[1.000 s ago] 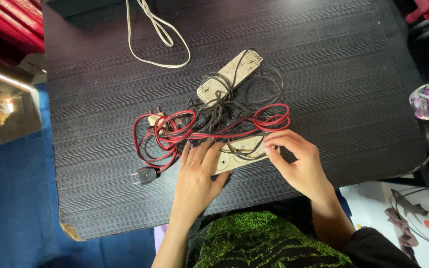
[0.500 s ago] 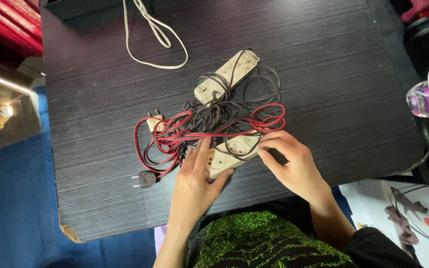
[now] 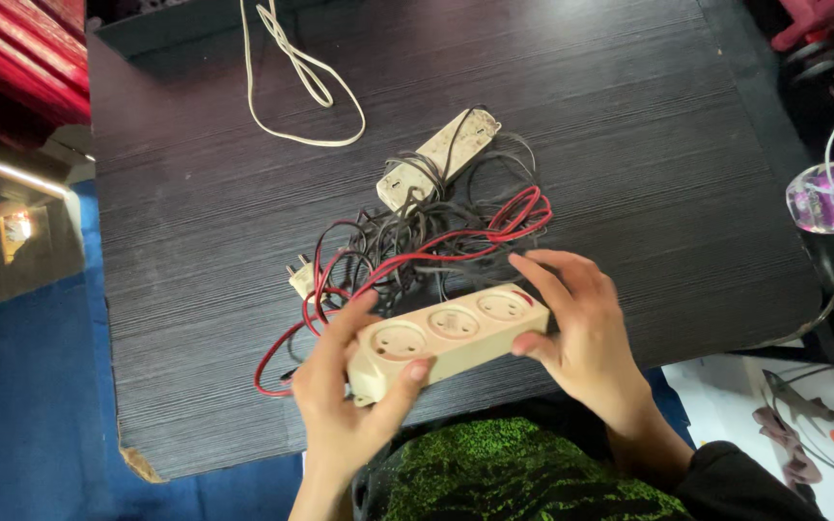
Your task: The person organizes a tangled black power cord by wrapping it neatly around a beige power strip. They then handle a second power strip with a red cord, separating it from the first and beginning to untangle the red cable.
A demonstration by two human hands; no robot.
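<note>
Cream plastic three-socket power strip lifted above dark wood-grain table, sockets up. Left hand grips its near end, right hand its far end. Just beyond both: tangled red and black cables.

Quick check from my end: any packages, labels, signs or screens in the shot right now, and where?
None that I can make out: no package, sign or screen.
Power strip: beige bar with three sockets, held between left hand and right hand; no label shows.
Second power strip: pale, among tangled cables; too small to tell.
</note>
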